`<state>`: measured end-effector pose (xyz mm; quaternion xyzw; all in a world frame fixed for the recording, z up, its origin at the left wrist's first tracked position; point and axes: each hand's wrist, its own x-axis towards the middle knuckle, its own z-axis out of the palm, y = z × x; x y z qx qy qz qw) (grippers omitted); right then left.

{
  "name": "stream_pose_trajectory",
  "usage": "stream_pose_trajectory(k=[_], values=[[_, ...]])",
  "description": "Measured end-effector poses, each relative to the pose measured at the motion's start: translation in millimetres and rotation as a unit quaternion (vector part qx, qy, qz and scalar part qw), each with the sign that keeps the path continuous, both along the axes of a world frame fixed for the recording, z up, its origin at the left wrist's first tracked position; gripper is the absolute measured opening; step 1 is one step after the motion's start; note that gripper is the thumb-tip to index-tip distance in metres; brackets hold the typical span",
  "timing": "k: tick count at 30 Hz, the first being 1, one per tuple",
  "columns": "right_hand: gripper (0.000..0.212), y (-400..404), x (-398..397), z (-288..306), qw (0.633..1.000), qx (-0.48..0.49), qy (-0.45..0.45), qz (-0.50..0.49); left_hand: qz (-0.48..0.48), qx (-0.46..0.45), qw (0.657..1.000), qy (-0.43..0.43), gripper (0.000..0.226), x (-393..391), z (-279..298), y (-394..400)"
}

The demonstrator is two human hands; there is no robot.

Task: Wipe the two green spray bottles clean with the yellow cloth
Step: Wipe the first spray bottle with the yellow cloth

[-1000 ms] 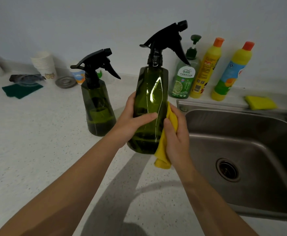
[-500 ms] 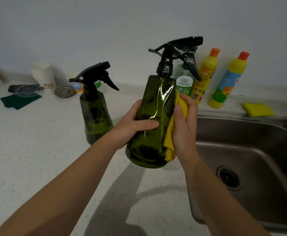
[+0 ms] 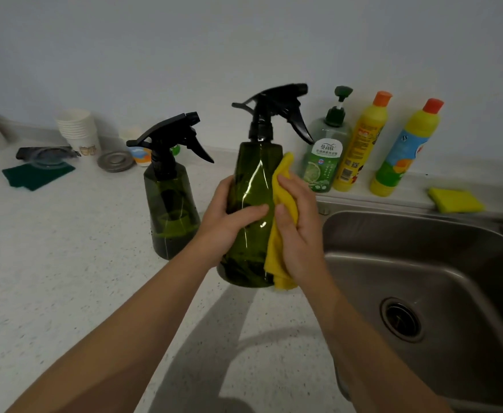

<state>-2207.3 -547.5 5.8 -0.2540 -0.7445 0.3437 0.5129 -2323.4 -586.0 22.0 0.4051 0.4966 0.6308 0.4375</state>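
Two green bottles here: one (image 3: pixel 253 210) is held up off the speckled surface (image 3: pixel 65 278) just left of the sink (image 3: pixel 423 263), left hand (image 3: pixel 229 225) wrapped round its lower body in a firm grip. Right hand (image 3: pixel 301 231) has its grip clenched on the yellow cloth (image 3: pixel 280 204), pressing it flat against that bottle's right side. Other bottle (image 3: pixel 171 210) stands upright on the surface just to the left, untouched.
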Motion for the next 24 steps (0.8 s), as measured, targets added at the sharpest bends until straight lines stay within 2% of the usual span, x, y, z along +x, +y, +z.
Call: stream_pose_trajectory(k=[5, 10, 14, 18, 24], values=[[0.034, -21, 3, -25, 0.994, -0.108, 0.006, 0.0, 0.049, 0.034, 0.998, 0.013, 0.056, -2, 8, 4], [0.035, -20, -6, -18, 0.996, -0.053, -0.008, -0.065, 0.033, 0.005, 0.999, 0.009, 0.059, 8, 8, 5], [0.037, -9, 0, -1, 0.995, -0.077, 0.013, -0.068, -0.028, -0.038, 0.999, -0.008, 0.043, 7, 6, 0], [0.028, -7, 6, 9, 0.988, -0.14, 0.066, -0.027, -0.062, -0.025, 0.998, 0.023, 0.019, -4, 6, -4], [0.026, -8, 3, 19, 0.975, -0.197, 0.1, -0.011, -0.105, 0.007, 0.994, -0.003, 0.043, -2, 5, -4]])
